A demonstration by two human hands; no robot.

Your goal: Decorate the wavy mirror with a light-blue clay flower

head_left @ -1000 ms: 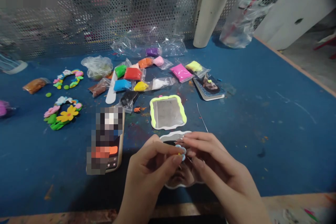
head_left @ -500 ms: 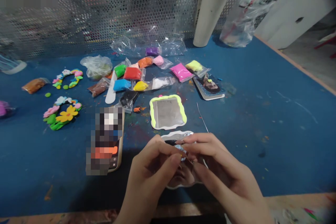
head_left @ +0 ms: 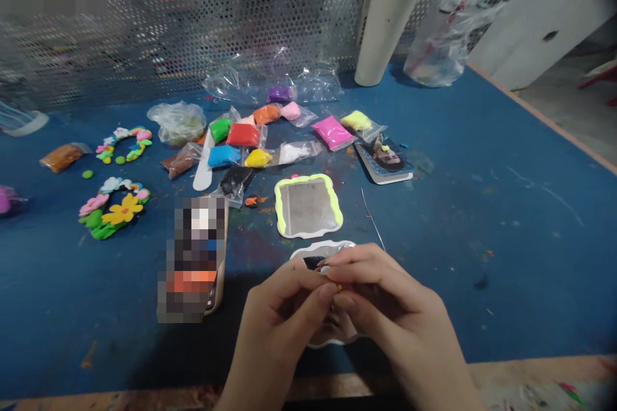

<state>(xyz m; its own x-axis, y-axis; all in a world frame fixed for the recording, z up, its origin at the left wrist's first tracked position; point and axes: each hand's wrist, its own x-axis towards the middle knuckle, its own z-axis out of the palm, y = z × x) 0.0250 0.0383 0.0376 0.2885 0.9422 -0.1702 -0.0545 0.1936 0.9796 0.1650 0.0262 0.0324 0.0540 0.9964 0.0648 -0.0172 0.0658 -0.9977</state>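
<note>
Close together near the table's front edge, my left hand (head_left: pixel 274 314) and my right hand (head_left: pixel 400 311) pinch a small light-blue clay piece (head_left: pixel 326 270) with a speck of yellow. Fingers cover most of it. Beneath them lies a mirror with a wavy white frame (head_left: pixel 301 252), partly hidden and reflecting. Just beyond is a second mirror (head_left: pixel 311 207), its frame mostly lined with neon-yellow clay and a pink dab at the top. A thin metal needle-like tool (head_left: pixel 372 218) rests to the right, its near end by my right fingers.
Clay packets, such as a red one (head_left: pixel 243 135), and a white spatula (head_left: pixel 203 164) lie mid-table. Left are two clay-decorated rings (head_left: pixel 116 209) and a phone (head_left: pixel 219 282). A small photo-covered notebook (head_left: pixel 385 164), a tumbler (head_left: pixel 385 26) and a bagged cup (head_left: pixel 436 54) stand or lie right.
My right fingers have drawn in toward the left ones, covering more of the light-blue clay piece. Both hands stay over the lower mirror; the other things on the table have not moved.
</note>
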